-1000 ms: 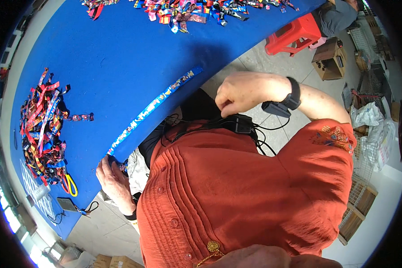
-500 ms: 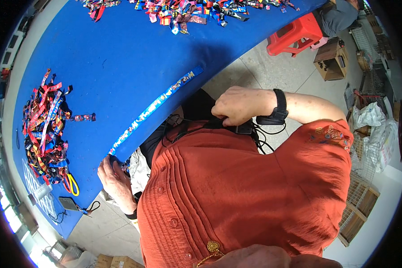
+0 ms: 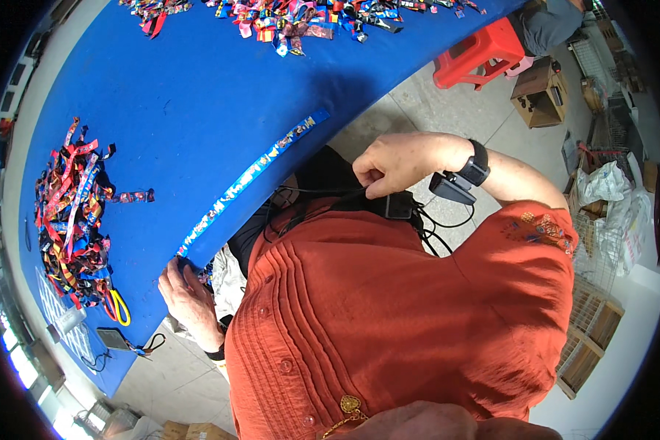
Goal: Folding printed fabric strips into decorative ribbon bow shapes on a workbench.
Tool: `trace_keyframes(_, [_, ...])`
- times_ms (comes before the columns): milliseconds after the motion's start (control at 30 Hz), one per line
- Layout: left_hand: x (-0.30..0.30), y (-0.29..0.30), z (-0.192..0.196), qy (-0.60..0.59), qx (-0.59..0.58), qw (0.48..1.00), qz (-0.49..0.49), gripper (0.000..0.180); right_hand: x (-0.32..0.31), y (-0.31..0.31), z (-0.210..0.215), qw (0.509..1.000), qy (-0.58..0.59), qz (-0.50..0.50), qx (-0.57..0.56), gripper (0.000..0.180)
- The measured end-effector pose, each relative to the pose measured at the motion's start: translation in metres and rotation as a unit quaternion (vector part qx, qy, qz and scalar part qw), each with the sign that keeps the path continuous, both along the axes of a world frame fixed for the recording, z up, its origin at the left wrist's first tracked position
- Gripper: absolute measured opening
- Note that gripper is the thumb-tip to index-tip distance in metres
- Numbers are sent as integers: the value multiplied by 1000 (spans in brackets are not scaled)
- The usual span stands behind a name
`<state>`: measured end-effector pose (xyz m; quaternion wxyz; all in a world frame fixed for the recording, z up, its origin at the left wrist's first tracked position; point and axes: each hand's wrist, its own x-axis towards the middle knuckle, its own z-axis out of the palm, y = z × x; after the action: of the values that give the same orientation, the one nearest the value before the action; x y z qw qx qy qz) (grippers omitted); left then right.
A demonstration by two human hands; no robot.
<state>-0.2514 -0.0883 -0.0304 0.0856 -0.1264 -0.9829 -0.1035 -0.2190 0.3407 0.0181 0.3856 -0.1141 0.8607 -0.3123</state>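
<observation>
A broad blue table (image 3: 198, 95) filled the upper left of the view, over a pale tiled floor (image 3: 418, 95), with a red plastic stool (image 3: 484, 51) and a cardboard box (image 3: 539, 92) standing beyond the table's edge. Heaps of coloured ribbon straps lay on the cloth: one pile (image 3: 70, 213) out past the left hand, another pile (image 3: 301, 18) along the far side.

The left hand (image 3: 187, 293) rested at the near table edge, its fingertips pressing down on the near end of a long blue printed strap (image 3: 249, 180); whether they pinched it or merely held it flat could not be told. From that hold the strap ran straight away along the table edge, its long axis on a diagonal, its far end pointing up and to the right, lying flat on the cloth.

The right hand (image 3: 400, 161), a black band at the wrist, was closed in a pinch on a thin black cable (image 3: 323, 192) at the chest of the orange shirt (image 3: 403, 315), well apart from the strap.
</observation>
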Motion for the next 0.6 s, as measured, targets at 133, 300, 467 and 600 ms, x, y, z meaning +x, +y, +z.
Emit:
trace_keyframes(133, [0,0,-1,1,3,1000,0,27,4,-4,-4,990,-128,-25,-53,23])
trace_keyframes(300, [1,-1,-4,9,8,1000,0,27,5,-12,-3,983,-178,-20,-43,22])
trace_keyframes(467, [0,-4,-7,14,-14,1000,-1,28,5,-21,1,994,-88,37,-46,20])
trace_keyframes(600, [1,-3,-7,12,-18,1000,6,27,7,-23,-4,993,-96,37,-63,21])
